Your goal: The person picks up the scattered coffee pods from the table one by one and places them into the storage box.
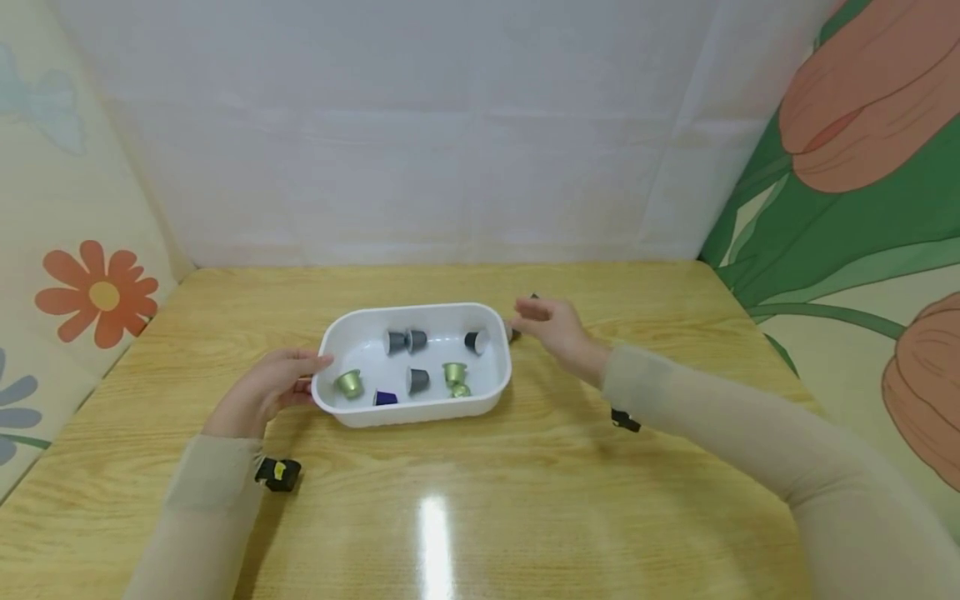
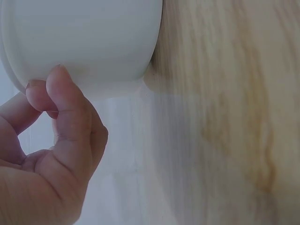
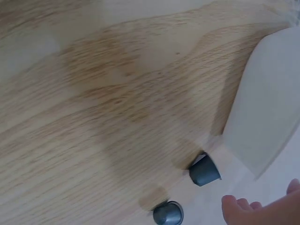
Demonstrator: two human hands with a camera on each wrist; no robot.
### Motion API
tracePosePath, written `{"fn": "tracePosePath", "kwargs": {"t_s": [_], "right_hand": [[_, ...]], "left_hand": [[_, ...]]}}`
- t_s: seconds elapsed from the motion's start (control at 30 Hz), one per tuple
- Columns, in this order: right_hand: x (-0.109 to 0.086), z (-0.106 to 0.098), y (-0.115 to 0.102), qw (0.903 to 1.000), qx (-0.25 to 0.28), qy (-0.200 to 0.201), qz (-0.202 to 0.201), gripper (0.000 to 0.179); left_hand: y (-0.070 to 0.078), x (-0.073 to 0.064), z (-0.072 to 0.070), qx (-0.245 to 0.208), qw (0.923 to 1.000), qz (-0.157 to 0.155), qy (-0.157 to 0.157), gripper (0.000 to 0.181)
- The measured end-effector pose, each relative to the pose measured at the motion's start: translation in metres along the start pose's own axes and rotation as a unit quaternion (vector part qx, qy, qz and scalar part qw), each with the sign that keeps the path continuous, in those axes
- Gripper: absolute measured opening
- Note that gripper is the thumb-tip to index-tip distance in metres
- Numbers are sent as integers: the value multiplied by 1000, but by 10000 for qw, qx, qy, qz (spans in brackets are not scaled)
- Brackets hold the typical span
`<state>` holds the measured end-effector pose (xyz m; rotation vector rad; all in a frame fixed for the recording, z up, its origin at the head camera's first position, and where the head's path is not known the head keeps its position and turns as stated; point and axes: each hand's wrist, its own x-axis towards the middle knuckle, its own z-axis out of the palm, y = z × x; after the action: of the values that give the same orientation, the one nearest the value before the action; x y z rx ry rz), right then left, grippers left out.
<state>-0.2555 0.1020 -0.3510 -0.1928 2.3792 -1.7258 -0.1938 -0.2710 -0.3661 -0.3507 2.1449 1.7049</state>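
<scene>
A white oval-cornered plastic tub point(image 1: 408, 410) sits on the table with several coffee capsules inside. My left hand point(image 1: 262, 387) pinches its left rim between thumb and fingers; in the left wrist view the fingertips point(image 2: 58, 82) lie against the outer wall. Inside are a green capsule point(image 1: 348, 382), a purple capsule point(image 1: 386, 398), a dark grey capsule point(image 1: 417, 381) and others. Beyond the tub's right end my right hand point(image 1: 558, 333) hovers with fingers loosely extended, holding nothing. Close to it on the table lie two dark capsules, one tipped over point(image 3: 204, 169) and another point(image 3: 168, 213).
The wooden table point(image 1: 525, 500) runs back to a white cloth backdrop point(image 1: 420, 183). Flower-printed panels point(image 1: 847, 125) stand along both sides. A black wrist camera point(image 1: 279, 474) is strapped under the left sleeve.
</scene>
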Motion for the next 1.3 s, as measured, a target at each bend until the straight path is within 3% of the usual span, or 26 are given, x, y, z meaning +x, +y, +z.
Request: {"fn": "tracePosePath", "kwargs": {"t_s": [0.23,0.63,1.3], "right_hand": [[7,-5,12,9981,-487,-377,3,56],[22,-9,23,9845,-1423,-1023,-77,71],[50,-2,33,9764,-1799,-1190,-130,65]], "left_hand": [[-1,0,-1,-29,10000,-4,22,24],[2,-2,0,-47,10000,-30,33,27],[0,-1,0,36,9999,-99,113,37]]}}
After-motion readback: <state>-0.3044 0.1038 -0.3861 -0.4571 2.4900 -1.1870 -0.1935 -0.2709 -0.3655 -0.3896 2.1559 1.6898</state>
